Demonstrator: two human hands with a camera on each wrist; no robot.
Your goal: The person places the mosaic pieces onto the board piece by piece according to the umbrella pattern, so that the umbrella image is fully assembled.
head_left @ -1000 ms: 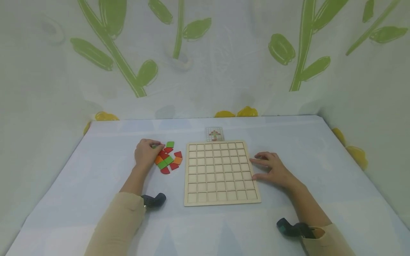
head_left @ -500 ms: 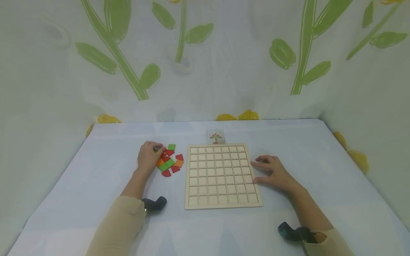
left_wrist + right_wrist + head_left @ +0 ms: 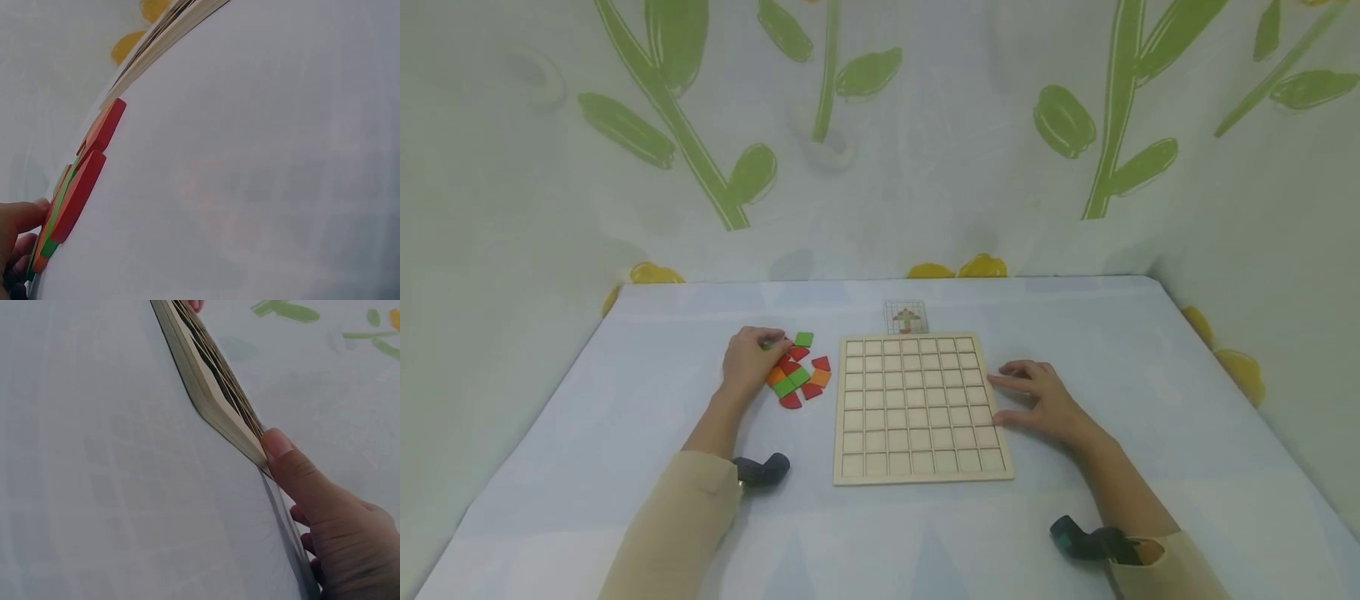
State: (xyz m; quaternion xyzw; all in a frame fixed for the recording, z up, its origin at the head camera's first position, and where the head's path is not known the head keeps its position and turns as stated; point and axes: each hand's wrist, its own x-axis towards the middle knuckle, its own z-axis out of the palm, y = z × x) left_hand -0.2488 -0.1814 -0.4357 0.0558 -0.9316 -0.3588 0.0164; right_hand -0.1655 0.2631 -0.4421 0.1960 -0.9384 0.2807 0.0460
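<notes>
In the head view, my left hand [image 3: 749, 360] is at the far-left side of a small pile of flat coloured tiles. Its thumb and curled fingers pinch a green tile [image 3: 767, 344], mostly hidden by the hand. Beside it lie red [image 3: 791, 401], orange [image 3: 821, 378] and green tiles [image 3: 784, 387], some close together. The left wrist view shows the thumb right against the pile's edge, with a red tile [image 3: 79, 197] nearest the camera. My right hand [image 3: 1045, 402] rests at the right edge of a square wooden grid board [image 3: 923, 479], its thumb and forefinger extended against the rim.
A small picture card [image 3: 906, 317] with a tree-like pattern on a grid lies behind the board. One green tile [image 3: 804, 339] lies at the back of the pile. A pale wall with painted leaves stands behind the white tabletop [image 3: 880, 542].
The head view has shifted slightly. The left hand stays at the pile with its fingers on the green tile, and the right hand keeps its place at the board's edge.
</notes>
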